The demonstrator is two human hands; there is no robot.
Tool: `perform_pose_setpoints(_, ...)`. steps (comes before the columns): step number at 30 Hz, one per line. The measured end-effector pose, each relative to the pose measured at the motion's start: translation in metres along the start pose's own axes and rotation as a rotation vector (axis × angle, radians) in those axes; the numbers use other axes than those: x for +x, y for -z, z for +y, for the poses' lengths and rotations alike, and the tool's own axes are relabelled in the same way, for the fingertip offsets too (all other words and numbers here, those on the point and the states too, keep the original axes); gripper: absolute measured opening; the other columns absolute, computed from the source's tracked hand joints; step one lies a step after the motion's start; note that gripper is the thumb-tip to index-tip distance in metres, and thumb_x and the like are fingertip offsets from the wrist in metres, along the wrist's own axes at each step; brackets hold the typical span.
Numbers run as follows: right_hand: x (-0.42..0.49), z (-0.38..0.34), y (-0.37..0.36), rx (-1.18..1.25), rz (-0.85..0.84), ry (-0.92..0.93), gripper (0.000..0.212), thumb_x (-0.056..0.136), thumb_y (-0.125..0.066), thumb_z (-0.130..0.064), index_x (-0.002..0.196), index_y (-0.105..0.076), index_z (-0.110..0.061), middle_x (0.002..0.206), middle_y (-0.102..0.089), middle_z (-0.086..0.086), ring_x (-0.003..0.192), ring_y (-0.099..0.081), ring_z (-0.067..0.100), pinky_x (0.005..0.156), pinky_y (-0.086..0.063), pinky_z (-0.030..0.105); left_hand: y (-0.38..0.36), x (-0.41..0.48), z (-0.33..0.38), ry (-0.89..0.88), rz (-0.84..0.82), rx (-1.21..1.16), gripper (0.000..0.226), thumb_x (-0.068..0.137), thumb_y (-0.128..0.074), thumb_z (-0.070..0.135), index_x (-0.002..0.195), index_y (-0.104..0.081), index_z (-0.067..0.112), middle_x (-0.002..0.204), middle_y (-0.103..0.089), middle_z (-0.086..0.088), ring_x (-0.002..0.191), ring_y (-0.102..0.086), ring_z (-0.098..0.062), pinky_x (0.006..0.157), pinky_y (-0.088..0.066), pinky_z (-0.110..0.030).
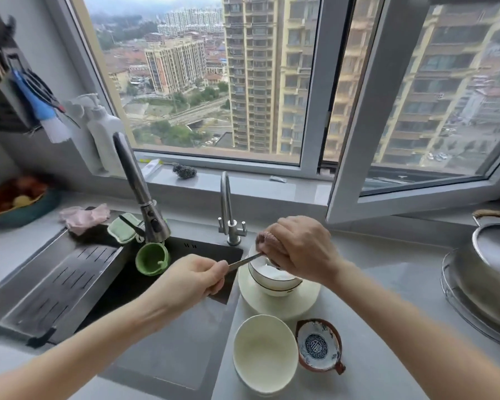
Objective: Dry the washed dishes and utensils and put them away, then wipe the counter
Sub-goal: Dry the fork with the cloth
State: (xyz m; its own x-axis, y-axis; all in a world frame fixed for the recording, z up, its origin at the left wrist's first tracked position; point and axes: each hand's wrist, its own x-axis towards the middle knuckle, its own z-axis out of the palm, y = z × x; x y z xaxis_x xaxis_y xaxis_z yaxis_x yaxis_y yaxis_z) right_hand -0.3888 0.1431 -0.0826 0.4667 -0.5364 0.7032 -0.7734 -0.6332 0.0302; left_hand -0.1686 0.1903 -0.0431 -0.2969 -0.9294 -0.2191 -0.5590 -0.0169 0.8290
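Both forearms enter low, from 7 and 4 o'clock, meeting over the dark-rimmed bowl (274, 282) stacked on a plate (308, 300) at the 3 o'clock side of the sink (208, 248). The left hand (197, 277) pinches the handle of the metal utensil (244, 260), back upward; the right hand (300, 249) is curled round a pinkish cloth (267, 237) wrapped over the utensil's far end — hidden. Recommended: steady the handle, twist the cloth outward along the full length, keeping both above the bowl — drips stay off the counter (387, 284).
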Motion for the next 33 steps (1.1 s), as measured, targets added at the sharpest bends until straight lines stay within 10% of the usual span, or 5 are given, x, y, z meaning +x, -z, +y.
perform_pose_setpoints(5, 0.038, -0.027, -0.032, 0.144, 0.049, -0.22, 0.048, 0.098, -0.035, -0.044, 0.077, -0.063, -0.011, 0.061, -0.065, -0.002, 0.051, -0.06, 0.021, 0.048, -0.047, 0.027, 0.06, 0.017, -0.031, -0.165, -0.012, 0.183, 0.051, 0.097, -0.045, 0.033, 0.048, -0.044, 0.019, 0.042, -0.037, 0.006, 0.042, -0.031, -0.005, 0.048, -0.025, -0.02)
perform_pose_setpoints(11, 0.077, -0.052, -0.057, 0.773, 0.525, -1.198, 0.042, 0.1, -0.041, -0.041, 0.088, -0.064, -0.008, 0.077, -0.072, 0.007, 0.051, -0.062, 0.005, 0.044, -0.045, 0.015, 0.163, 0.035, -0.094, -0.269, 0.057, 0.037, 0.05, 0.091, -0.044, 0.043, 0.051, -0.045, 0.014, 0.048, -0.036, 0.006, 0.046, -0.031, -0.006, 0.049, -0.026, -0.02)
perform_pose_setpoints(18, 0.168, -0.175, -0.128, 1.358, 0.709, -1.573, 0.043, 0.099, -0.041, -0.042, 0.118, -0.056, -0.006, 0.102, -0.07, 0.015, 0.09, -0.069, 0.027, 0.081, -0.057, 0.044, 0.19, 0.038, -0.131, -0.376, 0.092, 0.305, 0.032, 0.101, -0.032, 0.024, 0.078, -0.054, 0.015, 0.076, -0.056, 0.002, 0.084, -0.054, -0.022, 0.074, -0.035, -0.034)
perform_pose_setpoints(27, 0.216, -0.219, -0.158, 1.263, 0.566, -1.496, 0.013, 0.096, -0.054, -0.01, 0.083, -0.054, -0.011, 0.051, -0.053, -0.004, 0.042, -0.051, 0.008, 0.041, -0.043, 0.022, 0.243, 0.001, -0.153, -0.363, -0.246, 0.154, 0.037, 0.098, -0.04, 0.031, 0.084, -0.066, 0.009, 0.07, -0.065, -0.002, 0.065, -0.059, -0.011, 0.066, -0.049, -0.03)
perform_pose_setpoints(33, 0.222, -0.248, -0.117, 1.521, -0.076, -1.177, 0.005, 0.092, -0.057, -0.008, 0.089, -0.06, -0.005, 0.064, -0.066, 0.003, 0.054, -0.063, 0.01, 0.051, -0.052, 0.02, 0.314, 0.03, -0.125, -0.598, 0.294, 0.14, 0.024, 0.087, -0.062, 0.031, 0.111, -0.064, 0.027, 0.088, -0.062, 0.009, 0.08, -0.059, -0.003, 0.069, -0.044, -0.014)
